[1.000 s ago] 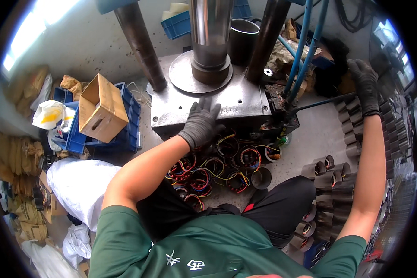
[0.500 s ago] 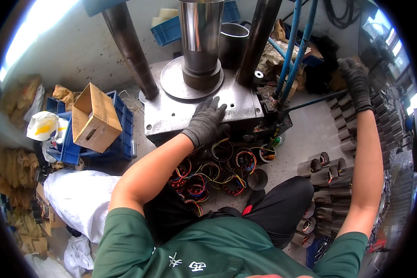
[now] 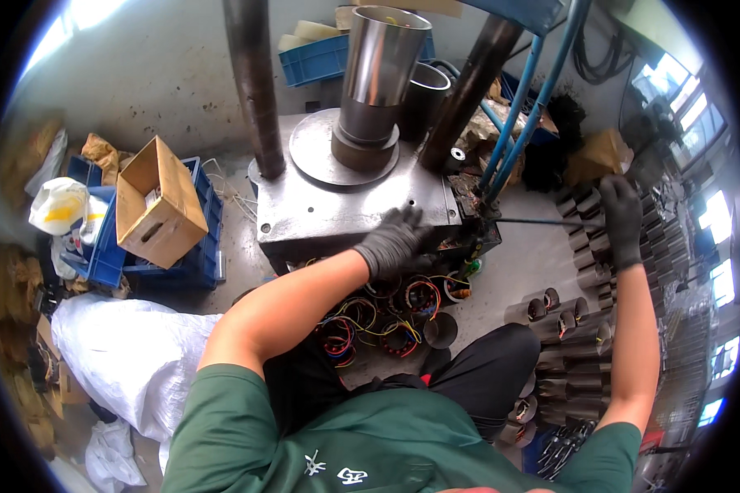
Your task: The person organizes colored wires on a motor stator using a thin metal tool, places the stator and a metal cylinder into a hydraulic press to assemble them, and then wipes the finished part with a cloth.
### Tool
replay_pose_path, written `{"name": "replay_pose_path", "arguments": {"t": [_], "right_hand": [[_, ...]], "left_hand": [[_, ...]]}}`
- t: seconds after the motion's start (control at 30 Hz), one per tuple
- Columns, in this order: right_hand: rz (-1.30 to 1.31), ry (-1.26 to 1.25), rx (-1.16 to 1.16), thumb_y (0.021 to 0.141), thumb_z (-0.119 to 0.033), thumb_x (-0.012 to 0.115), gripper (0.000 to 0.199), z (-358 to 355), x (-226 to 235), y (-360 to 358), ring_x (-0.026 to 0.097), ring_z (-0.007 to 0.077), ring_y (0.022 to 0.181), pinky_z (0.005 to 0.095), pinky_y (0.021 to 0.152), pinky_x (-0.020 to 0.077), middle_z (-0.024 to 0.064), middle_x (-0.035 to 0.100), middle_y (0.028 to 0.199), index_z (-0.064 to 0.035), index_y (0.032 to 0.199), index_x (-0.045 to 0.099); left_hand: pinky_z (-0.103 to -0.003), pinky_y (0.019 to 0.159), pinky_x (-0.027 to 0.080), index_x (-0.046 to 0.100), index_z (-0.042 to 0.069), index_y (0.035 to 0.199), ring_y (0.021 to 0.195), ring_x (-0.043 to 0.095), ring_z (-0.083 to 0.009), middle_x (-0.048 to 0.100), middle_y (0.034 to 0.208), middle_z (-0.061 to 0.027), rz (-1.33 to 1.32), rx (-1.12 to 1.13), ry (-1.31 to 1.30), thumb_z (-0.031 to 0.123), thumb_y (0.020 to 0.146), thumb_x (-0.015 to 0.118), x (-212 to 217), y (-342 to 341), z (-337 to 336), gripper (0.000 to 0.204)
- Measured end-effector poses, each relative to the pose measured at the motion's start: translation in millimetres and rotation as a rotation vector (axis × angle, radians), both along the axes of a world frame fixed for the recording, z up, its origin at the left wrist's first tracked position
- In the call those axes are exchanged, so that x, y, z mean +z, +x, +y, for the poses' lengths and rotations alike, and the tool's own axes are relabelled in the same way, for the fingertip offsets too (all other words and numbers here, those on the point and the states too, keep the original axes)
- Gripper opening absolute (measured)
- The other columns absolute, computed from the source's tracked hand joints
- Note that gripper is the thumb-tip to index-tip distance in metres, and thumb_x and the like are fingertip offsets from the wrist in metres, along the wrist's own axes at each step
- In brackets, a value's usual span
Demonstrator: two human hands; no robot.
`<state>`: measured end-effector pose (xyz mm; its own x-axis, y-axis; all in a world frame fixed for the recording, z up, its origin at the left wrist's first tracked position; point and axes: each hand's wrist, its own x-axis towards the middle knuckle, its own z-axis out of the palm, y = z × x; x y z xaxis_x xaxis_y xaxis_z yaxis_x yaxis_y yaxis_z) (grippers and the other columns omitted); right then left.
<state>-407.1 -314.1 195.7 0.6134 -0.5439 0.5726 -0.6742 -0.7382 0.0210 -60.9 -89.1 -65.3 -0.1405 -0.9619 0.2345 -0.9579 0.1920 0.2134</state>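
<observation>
My left hand (image 3: 395, 243), in a dark glove, lies with fingers stretched out on the front edge of the steel press bed (image 3: 337, 215). My right hand (image 3: 622, 220), gloved too, is closed round the outer end of a thin dark lever (image 3: 543, 221) that runs out from the press's right side. On the bed, a round metal plate (image 3: 311, 156) carries a dark ring-shaped base (image 3: 362, 150). A shiny steel cylinder (image 3: 386, 62) stands upright on that base, with a bit of yellow wire showing inside its top.
Wound stators with coloured wires (image 3: 358, 312) stand on the floor before the press. Many grey metal sleeves (image 3: 571, 366) are stacked at right. Left are a cardboard box (image 3: 173, 218) on blue crates and a white sack (image 3: 131, 349). Press columns (image 3: 255, 90) and blue hoses (image 3: 514, 115) rise behind.
My right hand has come down and nearer with the lever, which now lies about level. My left hand has slid rightward along the bed edge. The whole view has shifted slightly.
</observation>
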Motion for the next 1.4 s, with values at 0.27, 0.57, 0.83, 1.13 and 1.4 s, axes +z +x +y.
{"name": "replay_pose_path", "arguments": {"t": [0.27, 0.57, 0.83, 1.13, 1.4], "right_hand": [[0.676, 0.209, 0.003, 0.086, -0.044, 0.074, 0.046, 121.0, -14.4, -23.9, 0.063, 0.0367, 0.105, 0.0482, 0.094, 0.0483, 0.016, 0.067, 0.11, -0.0117, 0.119, 0.068], [-0.173, -0.308, 0.818, 0.091, -0.044, 0.073, 0.042, 97.2, 39.2, 343.9, 0.069, 0.0338, 0.105, 0.0442, 0.098, 0.0521, 0.0133, 0.073, 0.114, -0.0118, 0.117, 0.073], [0.243, 0.205, 0.516, 0.088, -0.063, 0.063, 0.067, 71.4, 69.9, 415.3, 0.064, 0.0341, 0.121, 0.044, 0.106, 0.0466, 0.0192, 0.068, 0.13, -0.0066, 0.123, 0.071], [0.431, 0.807, 0.455, 0.083, -0.037, 0.075, 0.045, 133.8, 55.8, 324.5, 0.068, 0.0282, 0.103, 0.0371, 0.092, 0.0507, 0.0208, 0.073, 0.108, 0.0015, 0.106, 0.076], [-0.457, 0.789, 0.691, 0.08, -0.017, 0.068, 0.046, 181.3, -134.2, 215.9, 0.068, 0.0289, 0.1, 0.0384, 0.087, 0.0547, 0.0224, 0.069, 0.117, -0.0057, 0.125, 0.066]], "left_hand": [[-0.049, 0.095, 0.053, 0.07, 0.009, 0.123, 0.11, 0.066, -0.0371, 0.07, 0.116, -0.0182, 0.117, -0.492, 0.37, 0.04, 0.087, 0.07, 51.1, -42.1, 30.6, 0.047], [-0.051, 0.084, 0.053, 0.07, 0.007, 0.105, 0.097, 0.068, -0.0403, 0.071, 0.099, -0.021, 0.332, -0.028, 0.15, 0.04, 0.093, 0.065, 62.2, 23.7, 25.2, 0.036], [-0.045, 0.099, 0.052, 0.065, 0.004, 0.128, 0.112, 0.067, -0.0368, 0.07, 0.121, -0.0213, 0.669, 0.026, -0.172, 0.033, 0.091, 0.075, 41.0, 15.8, 12.7, 0.049], [-0.042, 0.096, 0.048, 0.045, 0.018, 0.151, 0.119, 0.061, -0.0273, 0.061, 0.141, -0.0023, 1.993, 0.105, -0.13, 0.053, 0.104, 0.053, 30.2, 47.5, -22.8, 0.059], [-0.031, 0.093, 0.046, 0.055, -0.001, 0.127, 0.093, 0.055, -0.0133, 0.06, 0.096, -0.0012, 1.601, -0.02, -0.571, 0.032, 0.105, 0.06, 57.6, 13.5, 13.9, 0.039]]}}
